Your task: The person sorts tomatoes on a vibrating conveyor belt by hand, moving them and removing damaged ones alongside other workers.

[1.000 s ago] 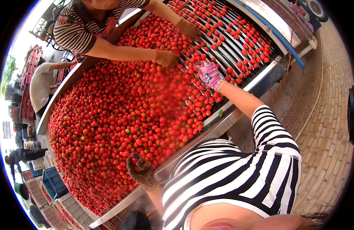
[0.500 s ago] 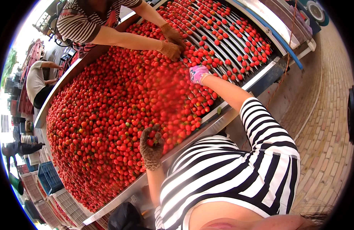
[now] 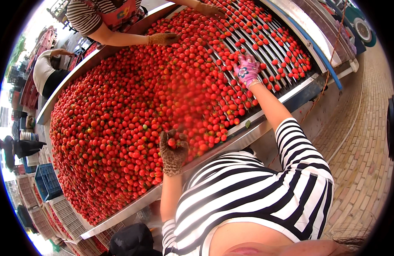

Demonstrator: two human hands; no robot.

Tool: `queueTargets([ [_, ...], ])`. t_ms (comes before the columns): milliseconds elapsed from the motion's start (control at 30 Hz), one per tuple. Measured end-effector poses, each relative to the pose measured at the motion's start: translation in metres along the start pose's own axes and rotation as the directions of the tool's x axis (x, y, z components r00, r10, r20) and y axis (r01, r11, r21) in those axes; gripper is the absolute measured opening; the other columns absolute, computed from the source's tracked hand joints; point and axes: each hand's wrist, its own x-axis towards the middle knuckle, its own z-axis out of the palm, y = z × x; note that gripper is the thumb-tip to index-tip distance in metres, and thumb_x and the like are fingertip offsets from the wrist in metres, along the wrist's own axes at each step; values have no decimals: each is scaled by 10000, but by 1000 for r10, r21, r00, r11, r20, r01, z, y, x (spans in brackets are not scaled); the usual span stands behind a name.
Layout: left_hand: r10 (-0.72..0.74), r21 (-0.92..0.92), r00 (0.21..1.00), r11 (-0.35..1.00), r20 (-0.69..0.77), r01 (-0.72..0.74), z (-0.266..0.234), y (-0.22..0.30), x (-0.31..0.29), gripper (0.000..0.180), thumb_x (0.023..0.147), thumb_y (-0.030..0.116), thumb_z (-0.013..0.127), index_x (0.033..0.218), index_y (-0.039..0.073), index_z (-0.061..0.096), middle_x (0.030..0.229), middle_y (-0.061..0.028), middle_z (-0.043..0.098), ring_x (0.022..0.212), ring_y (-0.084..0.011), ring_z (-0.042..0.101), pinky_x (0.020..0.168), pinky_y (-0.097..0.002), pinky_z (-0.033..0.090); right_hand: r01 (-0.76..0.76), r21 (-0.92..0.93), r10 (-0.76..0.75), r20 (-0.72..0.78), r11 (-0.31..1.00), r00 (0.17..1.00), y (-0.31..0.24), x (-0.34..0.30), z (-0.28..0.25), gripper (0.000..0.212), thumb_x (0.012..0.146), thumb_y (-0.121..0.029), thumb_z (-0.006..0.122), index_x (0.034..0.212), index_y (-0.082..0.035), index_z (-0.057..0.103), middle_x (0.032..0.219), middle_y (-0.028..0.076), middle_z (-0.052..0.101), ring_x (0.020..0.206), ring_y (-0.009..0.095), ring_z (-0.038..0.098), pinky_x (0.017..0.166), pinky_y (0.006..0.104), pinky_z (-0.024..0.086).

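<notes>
A deep heap of red cherry tomatoes fills the metal-sided bin. At its near side, my left hand, in a brown spotted glove, is curled palm-up around a few cherry tomatoes. My right hand, in a pink flowered glove, reaches over the metal rollers with fingers stretched out, among scattered tomatoes. Its palm side is hidden. One greenish tomato lies in the heap. The tomatoes in the middle look smeared.
Across the bin, a co-worker's gloved hand rests at the tomatoes; the other glove is over the rollers. A metal rim edges the near side. Crates stand at left, and a blue bar runs along the right end.
My right hand has moved right and away from me, farther onto the rollers, its fingers now spread. My left hand stays curled around tomatoes. The co-worker's hands have moved apart.
</notes>
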Motion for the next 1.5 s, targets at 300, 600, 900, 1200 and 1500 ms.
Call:
queueTargets([
  [300,252,-96,966,962,-53,-257,-6,19,-54,256,929,212,515,1144,85,575,1308,-150,503,874,-218,607,652,-308,533,157,96,-175,221,983,959,-67,-54,19,563,801,-538,499,1248,-198,544,1302,101,489,1256,255,383,1020,525,244],
  [600,438,-125,897,889,-55,-441,-4,33,-100,327,917,224,541,1215,91,526,1273,-114,530,859,-196,575,635,-308,529,-59,730,-334,382,681,862,-190,-129,57,747,811,-519,557,1419,-148,334,1345,215,437,1227,354,439,1056,363,327],
  [900,421,-156,905,892,-57,-425,25,35,-108,357,911,231,545,1241,108,486,1261,-78,543,840,-174,558,630,-298,504,-443,887,-827,344,130,445,-334,-155,-58,637,885,-432,550,1415,-145,343,1368,162,443,1296,314,381,1082,365,285],
  [1200,424,-63,906,904,2,-423,10,34,-94,253,907,236,566,1121,114,621,1330,-130,468,897,-170,569,656,-271,525,-49,222,90,-176,974,980,-50,112,32,489,878,-491,459,1210,-157,590,1351,132,468,1280,289,376,1053,495,239],
  [1500,360,-31,927,931,-105,-365,22,37,-77,242,917,280,536,1118,155,587,1306,-87,510,848,-154,548,622,-258,500,181,147,-173,-66,973,983,-64,84,47,482,810,-505,538,1181,-202,597,1225,164,549,1221,302,428,1011,412,301],
])
